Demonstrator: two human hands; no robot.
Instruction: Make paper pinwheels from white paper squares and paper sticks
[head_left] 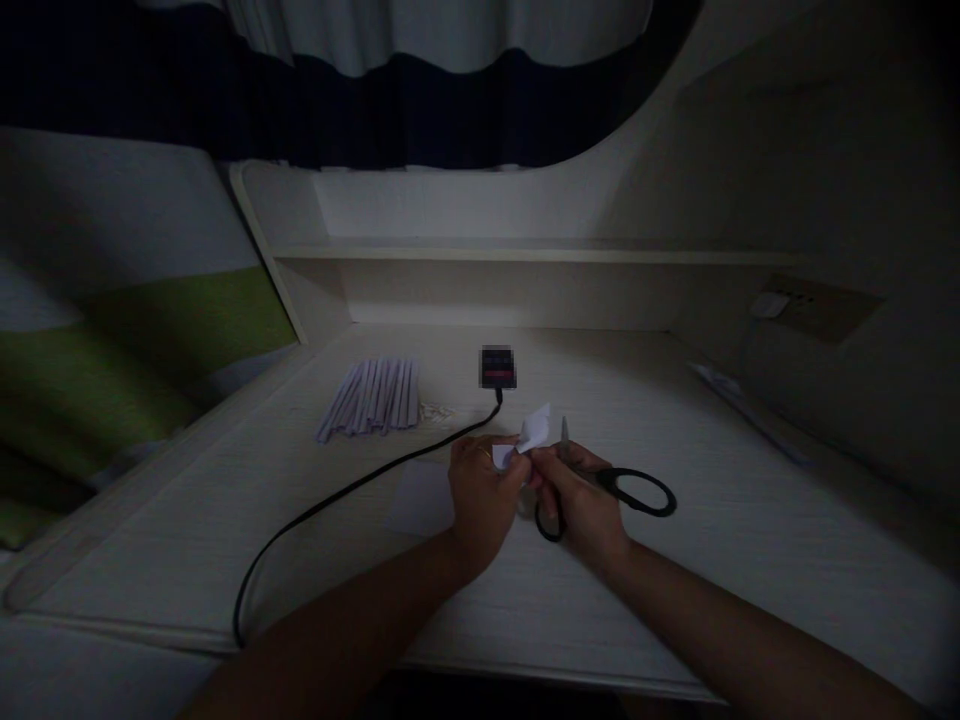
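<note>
Over the middle of the desk my left hand (484, 490) is closed on a small piece of white paper (535, 428), which sticks up folded or curled between the two hands. My right hand (585, 500) is closed around black-handled scissors (645, 492), with its fingertips also at the paper's lower edge. The scissors' blade tip points up and away; one handle loop sticks out to the right and the other hangs below the hand. A flat white sheet (420, 497) lies on the desk, partly behind my left hand.
A row of rolled paper tubes (371, 397) lies at the left, beside several small whitish bits (436, 411). A black device (498, 367) stands behind my hands, its black cable (360, 480) curving to the front left edge. A thin clear-wrapped item (750, 413) rests at the right.
</note>
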